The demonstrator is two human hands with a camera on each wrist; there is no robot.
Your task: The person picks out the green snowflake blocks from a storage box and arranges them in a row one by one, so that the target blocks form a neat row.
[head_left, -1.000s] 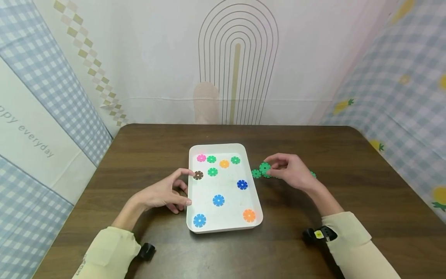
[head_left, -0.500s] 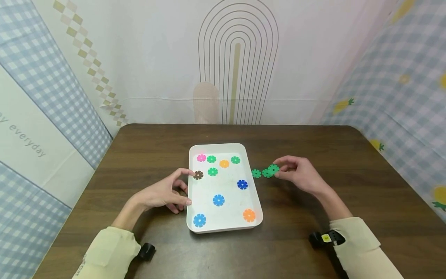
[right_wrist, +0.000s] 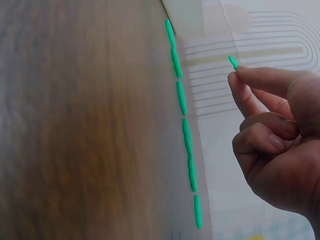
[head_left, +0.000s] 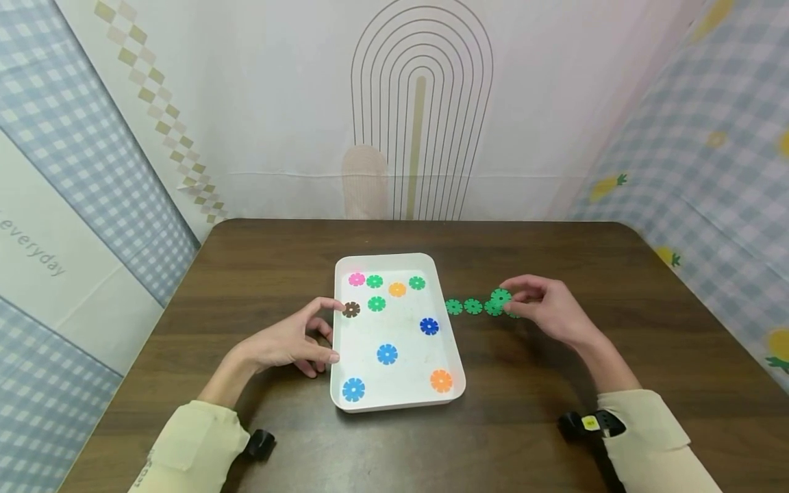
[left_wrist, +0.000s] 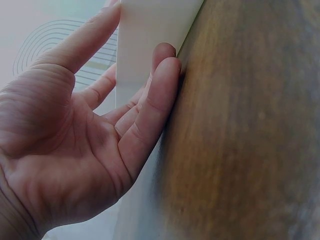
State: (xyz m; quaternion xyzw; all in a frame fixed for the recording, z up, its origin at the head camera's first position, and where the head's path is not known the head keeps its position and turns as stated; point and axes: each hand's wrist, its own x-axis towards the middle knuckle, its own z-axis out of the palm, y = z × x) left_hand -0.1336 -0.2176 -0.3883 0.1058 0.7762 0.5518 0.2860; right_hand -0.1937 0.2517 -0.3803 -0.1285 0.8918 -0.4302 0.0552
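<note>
Green disc (head_left: 501, 296) well outside tray rim (head_left: 451, 327)

Your left hand (left_wrist: 82, 137) fills the left half of the frame, palm toward the camera, with the wrist running out at the lower left. Your thumb (left_wrist: 82, 47) stretches to the top edge, its tip meeting the side of the white tray (left_wrist: 142, 32) at upper centre. Below it, your other fingers (left_wrist: 155, 95) bend loosely toward the middle, the nearest beside the tray's lower edge and the desk (left_wrist: 245, 120). The desk's brown wood grain covers the right side, blurred. Behind your thumb, upper left, a pale backdrop (left_wrist: 30, 30) shows curved nested lines.
</note>
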